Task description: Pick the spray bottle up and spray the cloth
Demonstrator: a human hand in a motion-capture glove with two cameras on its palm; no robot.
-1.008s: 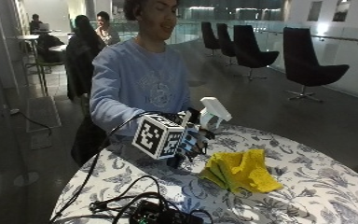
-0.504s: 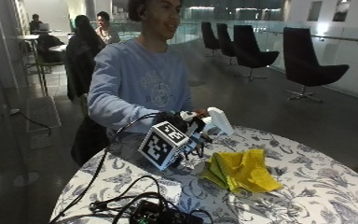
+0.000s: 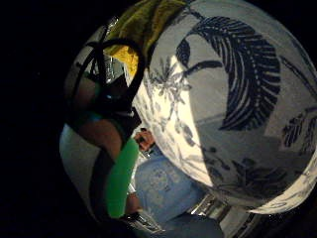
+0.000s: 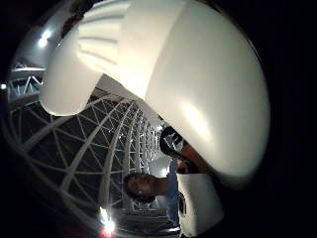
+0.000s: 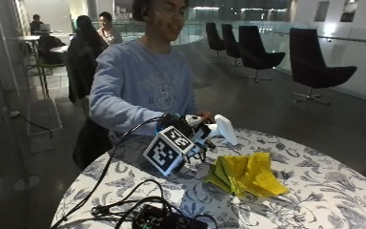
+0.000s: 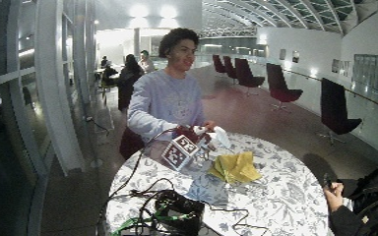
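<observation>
My gloved right hand (image 5: 186,130) grips the spray bottle (image 5: 224,129) a little above the table, near its far edge in front of the person. The bottle's white head points down and sideways towards the yellow cloth (image 5: 246,174), which lies crumpled on the table just beside and below it. The bottle's body is hidden behind my hand. In the thumb side palm view the white spray head (image 4: 198,89) fills most of the picture. The little finger side palm view shows the yellow cloth (image 3: 138,20) on the tablecloth beyond my strapped fingers (image 3: 106,99).
The round table (image 5: 335,200) carries a white tablecloth with a blue leaf print. A black box (image 5: 164,220) with cables stands at the near edge. Dark chairs (image 5: 319,71) stand well behind the table. A second person's hands (image 6: 333,189) show beside the table.
My hand has come down a little with the bottle and tilted, so the white head sits lower and closer to the cloth. The cloth has not moved.
</observation>
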